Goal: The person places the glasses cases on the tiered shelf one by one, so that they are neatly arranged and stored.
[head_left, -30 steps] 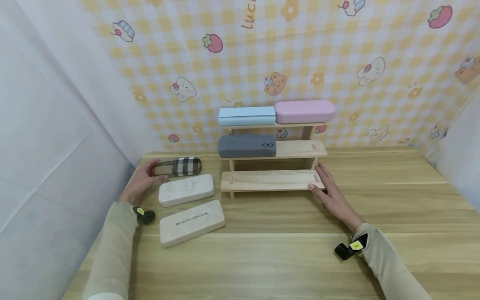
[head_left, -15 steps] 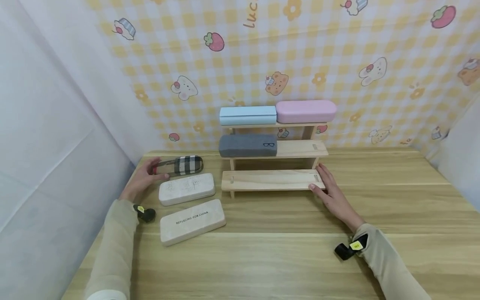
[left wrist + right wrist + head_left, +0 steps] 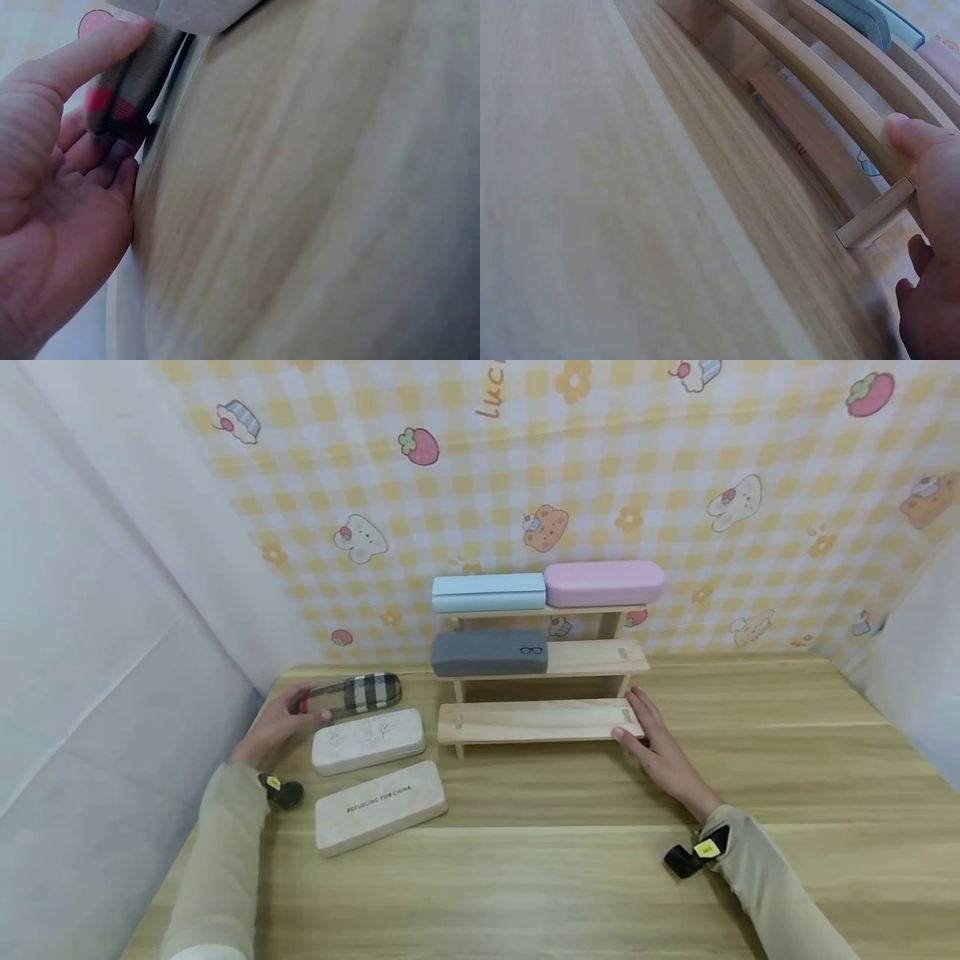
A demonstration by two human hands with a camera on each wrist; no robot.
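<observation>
Yellow-and-white checked cloth (image 3: 487,468) hangs behind the wood-grain table (image 3: 540,893) where your hands work. Closest to your left hand (image 3: 276,720) is the plaid case (image 3: 372,692), flat on the tabletop; you grasp its red-marked end, thumb along the near side and fingers bent round the end. It is closed, so its contents are hidden. Just beside your left thumb, on your side of the plaid case, lies a closed white case (image 3: 369,742); farther from those fingers and nearer you is a cream case (image 3: 381,808) printed "REFUELING FOR CHINA", closed too. Your right hand (image 3: 663,760) grips the right end of the bottom tier of a wooden rack (image 3: 532,722), thumb on top. Above and left of those fingers, the middle tier bears a gray case (image 3: 487,653) with a glasses emblem. Higher beyond them, the top tier bears a light-blue case (image 3: 489,593) beside a pink case (image 3: 604,583), both closed.
</observation>
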